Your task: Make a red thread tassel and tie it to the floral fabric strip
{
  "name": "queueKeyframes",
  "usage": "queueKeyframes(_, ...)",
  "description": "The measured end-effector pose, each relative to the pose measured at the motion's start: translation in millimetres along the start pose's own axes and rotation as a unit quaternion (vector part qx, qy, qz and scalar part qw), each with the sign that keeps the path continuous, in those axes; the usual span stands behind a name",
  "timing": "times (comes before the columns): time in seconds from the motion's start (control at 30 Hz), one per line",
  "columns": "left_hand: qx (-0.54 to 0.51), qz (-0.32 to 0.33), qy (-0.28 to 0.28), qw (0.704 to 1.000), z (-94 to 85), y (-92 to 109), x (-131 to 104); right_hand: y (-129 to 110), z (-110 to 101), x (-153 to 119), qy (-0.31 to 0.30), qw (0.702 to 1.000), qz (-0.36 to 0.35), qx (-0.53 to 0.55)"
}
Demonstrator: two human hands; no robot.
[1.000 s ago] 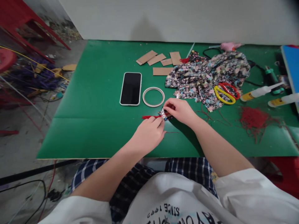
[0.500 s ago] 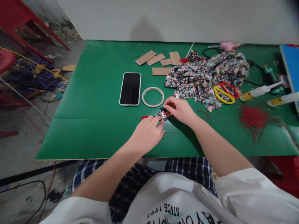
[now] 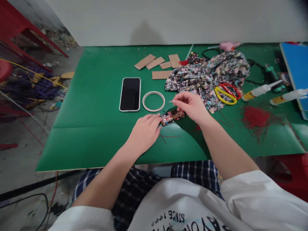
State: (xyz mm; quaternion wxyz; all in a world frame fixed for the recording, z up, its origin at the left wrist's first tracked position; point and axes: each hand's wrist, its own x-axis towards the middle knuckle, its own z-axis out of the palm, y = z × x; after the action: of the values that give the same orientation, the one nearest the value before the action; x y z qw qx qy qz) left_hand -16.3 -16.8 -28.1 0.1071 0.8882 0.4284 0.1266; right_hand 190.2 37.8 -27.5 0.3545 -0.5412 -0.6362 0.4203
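Note:
A small floral fabric-covered strip [image 3: 169, 117] with a shiny, reddish middle lies on the green table in front of me. The fingers of my left hand [image 3: 146, 129] are together and press on its left end. Over its right end, my right hand [image 3: 189, 104] pinches a thin, pale strip [image 3: 171, 101] between thumb and forefinger. Red threads [image 3: 197, 128] show beside the right wrist, and a dark red thread [image 3: 169, 137] lies below the floral strip. Just beyond the hands is a white tape ring [image 3: 153, 101].
A phone [image 3: 130, 94] lies left of the tape. Cardboard pieces [image 3: 161, 75] sit farther back, with floral cloth [image 3: 207, 72] and red-and-yellow-handled scissors [image 3: 226, 96] to their right. Glue bottles [image 3: 257, 92], a red thread pile [image 3: 256, 118] and a blue board [image 3: 295, 73] are farther right.
My right hand has lifted slightly and now pinches a pale strip. More of the floral strip shows between the hands, and red threads now appear near the right wrist. The view has shifted slightly.

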Motion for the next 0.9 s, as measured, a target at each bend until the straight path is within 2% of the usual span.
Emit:
queueKeyframes(0.1, 0.018, 0.005, 0.004, 1.000, 0.2, -1.0, -1.5, 1.1, -18.3, 1.8, 0.072, 0.996, -0.021, -0.055)
queueKeyframes(0.2, 0.043, -0.010, 0.006, 0.999, 0.7, -0.8, -0.9, 5.5, -35.1, 2.9, 0.123, 0.977, -0.057, -0.163)
queueKeyframes(0.27, 0.058, -0.018, 0.008, 0.998, 1.2, 1.6, 1.2, 8.8, -44.9, 2.5, 0.104, 0.962, -0.078, -0.241)
queueKeyframes(0.33, 0.068, -0.022, 0.012, 0.997, 1.2, 5.2, 4.6, 11.6, -53.1, 1.1, 0.060, 0.953, -0.077, -0.286)
queueKeyframes(0.53, 0.105, -0.060, 0.015, 0.993, -0.5, 13.0, 17.9, 12.9, -64.8, -2.8, -0.029, 0.938, -0.015, -0.345)
queueKeyframes(0.73, 0.107, -0.075, -0.009, 0.991, 4.8, 13.4, 23.6, 7.7, -61.6, -3.0, 0.010, 0.940, -0.024, -0.339)
queueKeyframes(0.9, 0.076, -0.095, -0.008, 0.992, 6.7, 14.1, 23.6, 8.6, -55.5, -3.1, 0.013, 0.951, -0.025, -0.306)
